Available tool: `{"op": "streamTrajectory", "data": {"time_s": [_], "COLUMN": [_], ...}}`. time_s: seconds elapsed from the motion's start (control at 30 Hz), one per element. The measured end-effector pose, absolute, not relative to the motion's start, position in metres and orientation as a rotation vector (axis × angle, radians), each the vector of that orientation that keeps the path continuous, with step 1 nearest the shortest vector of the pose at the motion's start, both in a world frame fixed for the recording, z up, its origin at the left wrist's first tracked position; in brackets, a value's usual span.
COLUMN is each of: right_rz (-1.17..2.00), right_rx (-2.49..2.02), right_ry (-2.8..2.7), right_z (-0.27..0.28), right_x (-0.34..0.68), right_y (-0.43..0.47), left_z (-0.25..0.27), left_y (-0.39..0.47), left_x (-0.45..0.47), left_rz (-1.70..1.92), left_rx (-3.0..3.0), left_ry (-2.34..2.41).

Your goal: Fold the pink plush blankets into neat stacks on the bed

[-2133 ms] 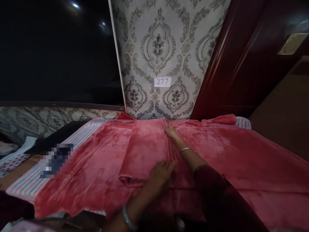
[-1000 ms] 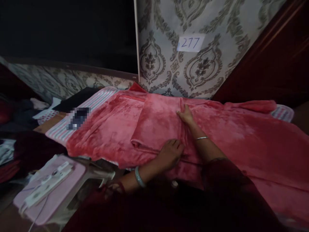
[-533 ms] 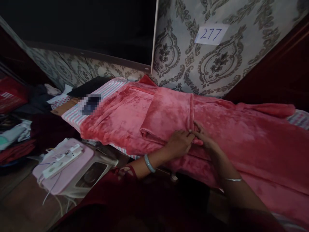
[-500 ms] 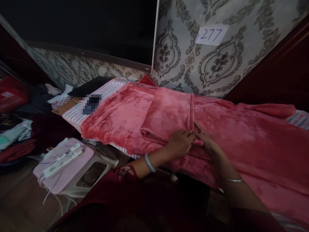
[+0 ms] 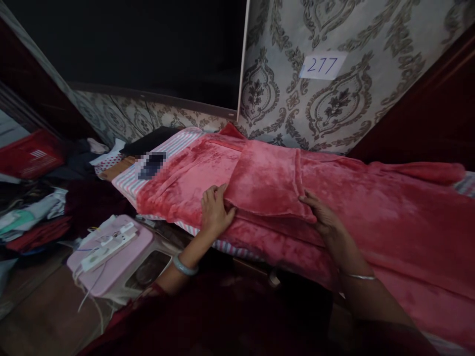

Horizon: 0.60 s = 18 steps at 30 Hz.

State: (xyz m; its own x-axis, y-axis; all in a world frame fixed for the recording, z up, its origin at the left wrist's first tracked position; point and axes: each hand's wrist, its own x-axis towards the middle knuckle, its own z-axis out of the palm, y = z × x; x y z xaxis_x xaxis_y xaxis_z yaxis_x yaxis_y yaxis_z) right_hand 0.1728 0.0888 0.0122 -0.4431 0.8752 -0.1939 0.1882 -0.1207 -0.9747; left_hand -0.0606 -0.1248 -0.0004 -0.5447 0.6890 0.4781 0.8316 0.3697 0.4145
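Note:
A large pink-red plush cloth lies spread out, with one part folded over into a flap near its middle. At the flap's near left corner is my left hand, its fingers and thumb closed around the edge. My right hand pinches the near right corner, beside a thick hem that runs along the flap's right side. The flap's near edge is stretched between both hands, slightly raised off the layer below. A narrow, sleeve-like strip of the same plush lies at the far right.
Striped fabric shows beneath the cloth, with a blurred dark object on it. A pink stool bearing a power strip stands at the left. Behind are a large screen and a wall with a paper marked 277.
My left hand has moved left from beside my right hand to the flap's near left corner. My right hand stays at the right corner. The flap's near edge is now straighter and lifted.

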Motion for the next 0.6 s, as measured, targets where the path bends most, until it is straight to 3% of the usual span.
{"op": "streamTrajectory", "data": {"time_s": [0.17, 0.4, 0.6], "right_rz": [1.766, 1.592, 1.578], "right_rx": [-1.150, -1.163, -1.035], "right_ry": [-1.577, -1.609, -1.618], "right_z": [0.019, -0.013, -0.031], "right_x": [0.175, 0.181, 0.175], "right_y": [0.087, 0.091, 0.084], "left_z": [-0.003, -0.011, -0.031], "left_y": [-0.118, -0.113, -0.122], "left_x": [-0.066, -0.085, -0.097], "left_rz": [-0.940, -1.163, -1.355], "left_rx": [-1.441, -1.424, -1.465], "left_ry": [-2.504, -2.603, -2.390]}}
